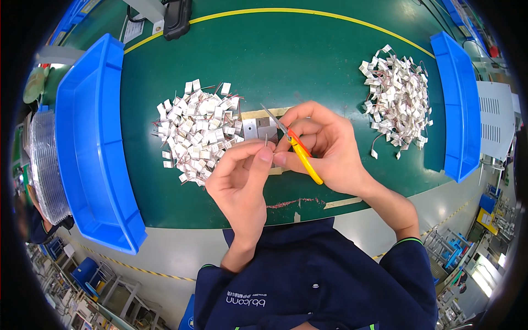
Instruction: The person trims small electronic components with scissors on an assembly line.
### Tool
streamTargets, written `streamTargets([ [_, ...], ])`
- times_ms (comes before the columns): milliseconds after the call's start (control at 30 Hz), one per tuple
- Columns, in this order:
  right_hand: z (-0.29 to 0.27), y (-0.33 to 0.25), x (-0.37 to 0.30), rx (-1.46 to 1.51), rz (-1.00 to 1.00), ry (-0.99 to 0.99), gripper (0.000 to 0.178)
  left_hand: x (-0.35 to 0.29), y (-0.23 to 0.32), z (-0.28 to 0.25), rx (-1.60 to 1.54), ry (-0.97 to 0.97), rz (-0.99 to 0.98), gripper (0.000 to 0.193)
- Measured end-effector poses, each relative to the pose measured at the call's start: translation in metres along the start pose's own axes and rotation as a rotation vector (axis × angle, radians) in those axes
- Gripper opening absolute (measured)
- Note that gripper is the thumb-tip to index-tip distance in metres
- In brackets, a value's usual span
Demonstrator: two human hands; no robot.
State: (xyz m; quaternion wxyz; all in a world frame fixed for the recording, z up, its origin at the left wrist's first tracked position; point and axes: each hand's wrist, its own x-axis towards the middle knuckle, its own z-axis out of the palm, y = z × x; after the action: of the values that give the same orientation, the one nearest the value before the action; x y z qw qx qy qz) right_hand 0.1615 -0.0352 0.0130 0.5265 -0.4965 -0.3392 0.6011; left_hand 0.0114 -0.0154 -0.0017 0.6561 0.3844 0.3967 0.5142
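Observation:
My left hand [246, 175] is closed in a pinch, thumb against forefinger, on a small thin part [267, 139] that stands up from the fingertips. Its kind is too small to make out. Curled round a pair of scissors [301, 154] with yellow and orange handles is my right hand [324, 146]; the blades point up and to the left, away from the part. My right thumb tip nearly meets the left fingertips. Just beyond the hands lies a small metal block [251, 128], partly hidden by them. Left of it is a heap of white tags with thin dark red wires [201, 129].
A second heap of white wired pieces [399, 102] lies at the right. Blue bins stand at the left [96, 148] and right [461, 104] table ends. Reddish scraps [297, 203] lie along the green table's [181, 212] near edge. A dark device [177, 19] stands far left.

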Motion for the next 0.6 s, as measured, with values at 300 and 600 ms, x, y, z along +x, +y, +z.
streamTargets([
  [300, 0.0005, -0.0014, -0.0012, -0.062, 0.024, -0.085, 0.04, 0.0001, 0.0062, -0.0026, 0.041, -0.013, 0.027, 0.006],
  [600, -0.0005, 0.0004, -0.0016, -0.066, 0.024, -0.14, 0.037, -0.0017, 0.0048, -0.0069, 0.058, -0.028, 0.026, 0.004],
])
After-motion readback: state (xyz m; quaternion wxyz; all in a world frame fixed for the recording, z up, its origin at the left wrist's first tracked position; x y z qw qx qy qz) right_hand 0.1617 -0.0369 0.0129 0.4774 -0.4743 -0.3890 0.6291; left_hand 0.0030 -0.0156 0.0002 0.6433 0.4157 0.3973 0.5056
